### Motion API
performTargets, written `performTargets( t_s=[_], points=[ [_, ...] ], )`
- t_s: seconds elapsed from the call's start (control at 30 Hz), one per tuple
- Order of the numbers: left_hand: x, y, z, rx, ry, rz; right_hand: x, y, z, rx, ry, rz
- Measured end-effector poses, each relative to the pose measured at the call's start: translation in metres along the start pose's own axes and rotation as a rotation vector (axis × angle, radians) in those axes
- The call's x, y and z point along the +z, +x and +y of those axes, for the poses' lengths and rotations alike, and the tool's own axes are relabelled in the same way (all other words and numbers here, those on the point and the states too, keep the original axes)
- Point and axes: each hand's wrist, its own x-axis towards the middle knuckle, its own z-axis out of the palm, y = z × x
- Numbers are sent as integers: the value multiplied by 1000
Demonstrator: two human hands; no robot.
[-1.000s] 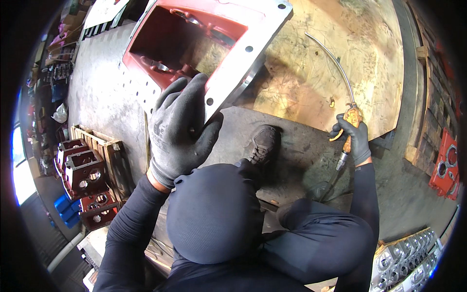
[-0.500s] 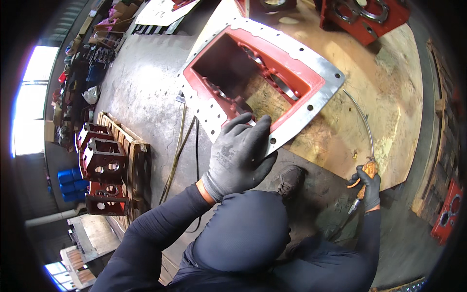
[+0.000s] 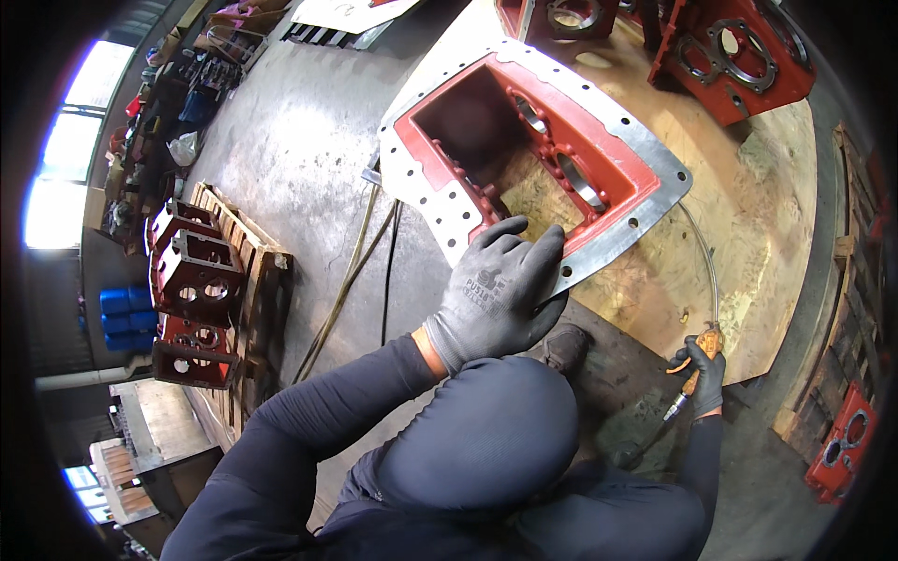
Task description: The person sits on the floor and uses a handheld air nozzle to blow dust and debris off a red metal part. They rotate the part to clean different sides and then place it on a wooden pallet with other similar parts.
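Note:
A red cast housing (image 3: pixel 622 192) with a bare metal flange and bolt holes stands tilted on the wooden tabletop, its open side facing me. My left hand (image 3: pixel 500 290), in a grey glove, grips the near edge of its flange. The fingers hook over the rim into the opening and the thumb lies outside. My right hand (image 3: pixel 703 369), also gloved, is wrapped round an orange air blow gun (image 3: pixel 709 342) at the table's near right edge. Its long thin metal tube (image 3: pixel 706 248) curves up toward the housing, and the tip is hidden behind the flange.
More red housings (image 3: pixel 734 61) stand at the table's far side. On the left, several red housings (image 3: pixel 199 266) sit on a wooden pallet (image 3: pixel 257 252), with blue containers (image 3: pixel 128 318) beyond. A red plate (image 3: pixel 842 444) lies by a pallet at right. Long bars (image 3: pixel 346 280) lean nearby.
The view has shifted, so the housing and my left hand appear further right. My left hand keeps its grip on the flange, and my right hand still holds the blow gun.

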Motion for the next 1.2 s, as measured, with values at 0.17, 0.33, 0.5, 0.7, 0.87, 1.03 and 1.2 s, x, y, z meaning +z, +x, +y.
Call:
performTargets(
  t_s=[0.17,0.33,0.5,0.7,0.87,1.03,1.2],
  points=[
    [-2,1,1,-6,28,-13,1,1,-1,-19,-10,10],
    [-2,0,0,-11,2,-18,1,1,-1,-14,2,4],
    [-2,1,-1,10,17,6,-1,1,-1,-9,-6,8],
    [0,2,0,-1,11,-6,2,0,-5,14,25,8],
    [-1,1,1,3,10,23,4,-2,-4,10,49,4],
    [-1,-1,0,0,-1,38,9,-4,-8,5,14,0],
    [-1,0,0,-16,2,24,8,-4,-8,2,15,4]
  ],
)
